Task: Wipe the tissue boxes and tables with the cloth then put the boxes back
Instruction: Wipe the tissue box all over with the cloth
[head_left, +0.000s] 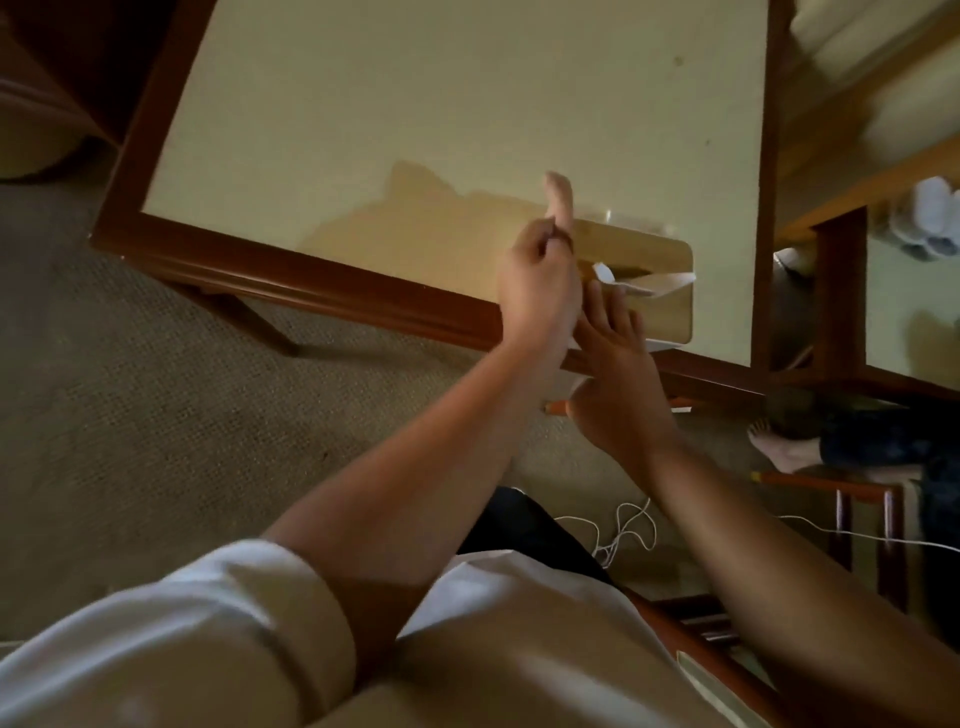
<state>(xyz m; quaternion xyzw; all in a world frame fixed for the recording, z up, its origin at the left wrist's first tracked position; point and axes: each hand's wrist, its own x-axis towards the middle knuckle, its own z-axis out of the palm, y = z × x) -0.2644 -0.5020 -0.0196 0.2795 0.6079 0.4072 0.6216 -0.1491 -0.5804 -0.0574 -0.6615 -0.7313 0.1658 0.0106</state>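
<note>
Tissue box (669, 312) sits at the near right corner of the table (291, 262), close to the wooden edge. Our right hand (618, 384) lays straight fingers (602, 312) on its top by the white tissue (644, 285). Our left hand (535, 286) curls beside it, thumb up; we cannot tell if it holds anything. Wide tabletop stretches left and behind.

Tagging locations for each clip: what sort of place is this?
Likely a hotel room or home sitting room: carpeted floor, wood-framed glass-topped table, tissue box at its edge.
</note>
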